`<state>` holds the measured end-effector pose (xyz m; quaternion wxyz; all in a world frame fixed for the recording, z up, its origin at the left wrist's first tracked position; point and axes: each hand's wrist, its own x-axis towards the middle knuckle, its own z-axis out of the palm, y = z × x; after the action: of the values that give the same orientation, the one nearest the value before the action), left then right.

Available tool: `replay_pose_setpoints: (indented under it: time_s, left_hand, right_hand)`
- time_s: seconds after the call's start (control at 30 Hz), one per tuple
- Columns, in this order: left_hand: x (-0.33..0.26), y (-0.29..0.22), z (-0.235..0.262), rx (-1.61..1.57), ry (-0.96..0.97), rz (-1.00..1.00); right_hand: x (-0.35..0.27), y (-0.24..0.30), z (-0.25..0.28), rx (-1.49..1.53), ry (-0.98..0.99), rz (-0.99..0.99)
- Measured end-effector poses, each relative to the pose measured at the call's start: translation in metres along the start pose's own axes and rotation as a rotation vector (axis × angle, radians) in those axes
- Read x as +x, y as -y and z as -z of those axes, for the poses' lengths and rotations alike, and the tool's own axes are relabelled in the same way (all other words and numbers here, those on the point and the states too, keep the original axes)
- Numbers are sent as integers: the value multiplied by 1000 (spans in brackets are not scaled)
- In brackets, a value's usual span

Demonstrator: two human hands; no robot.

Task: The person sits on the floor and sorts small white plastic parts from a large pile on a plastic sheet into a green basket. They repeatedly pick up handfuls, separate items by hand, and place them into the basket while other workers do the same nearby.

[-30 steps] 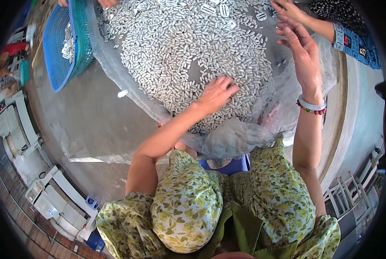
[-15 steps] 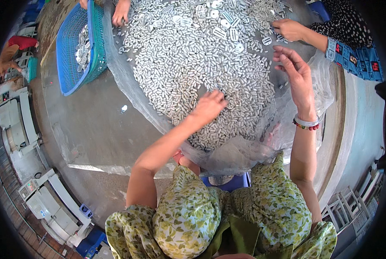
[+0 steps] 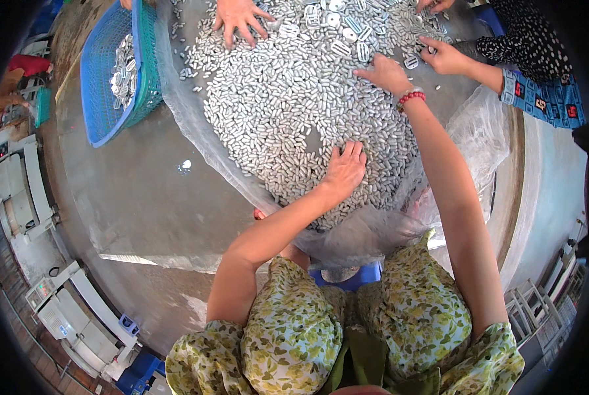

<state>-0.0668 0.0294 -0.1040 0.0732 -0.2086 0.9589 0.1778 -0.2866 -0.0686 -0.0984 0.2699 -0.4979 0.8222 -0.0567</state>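
Note:
A wide heap of small silver-grey capsule-shaped pieces [image 3: 275, 125] spreads in front of me. My left hand [image 3: 347, 172] rests on its near part, fingers slightly bent against the pieces, gripping nothing that I can see. Farther out on the right, my right hand [image 3: 388, 75] reaches over the heap with a finger stretched out and the thumb apart. Its fingertips are close to flat slotted buckles [image 3: 340, 48]. Pale round discs [image 3: 334, 20] lie among these buckles. What is under my right palm is hidden.
A blue plastic basket [image 3: 91, 99] with flat metal pieces stands at the left, nested with a green one. Across the heap is another person's spread hand [image 3: 238, 16]; at the right, a co-worker's hand [image 3: 446, 58]. Clear plastic sheeting [image 3: 367, 230] lies under the heap. Grey-white machines [image 3: 77, 316] stand lower left.
My right hand has moved from the right edge up and left over the heap. My left hand has shifted slightly right. The other person's hand at the top has moved right and spread its fingers.

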Motion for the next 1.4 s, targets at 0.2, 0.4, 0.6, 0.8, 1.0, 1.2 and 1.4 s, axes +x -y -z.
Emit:
replay_pose_setpoints:
  time_s: [0.2, 0.4, 0.6, 0.8, 1.0, 1.2, 1.4]
  left_hand:
    - [-10, 8, 14, 34, 117, -62]
    - [0, 35, 31, -252, 53, 94]
    - [7, 75, 85, -788, -194, 337]
    - [4, 80, 96, -741, -471, 178]
    - [6, 59, 83, -2367, -328, 365]
    - [-16, 80, 58, -3033, 91, 102]
    - [-63, 202, 215, -2515, -1173, -472]
  right_hand:
    - [-8, -40, 3, 73, 256, 195]
    - [-71, -29, -28, -75, -74, 219]
    - [-81, -51, -11, -77, -204, -28]
    - [-85, -37, 15, 380, -407, 231]
    - [-130, 41, 45, 775, -134, 291]
    - [-147, 87, 44, 449, -233, 637]
    - [-133, 53, 56, 787, -162, 288]
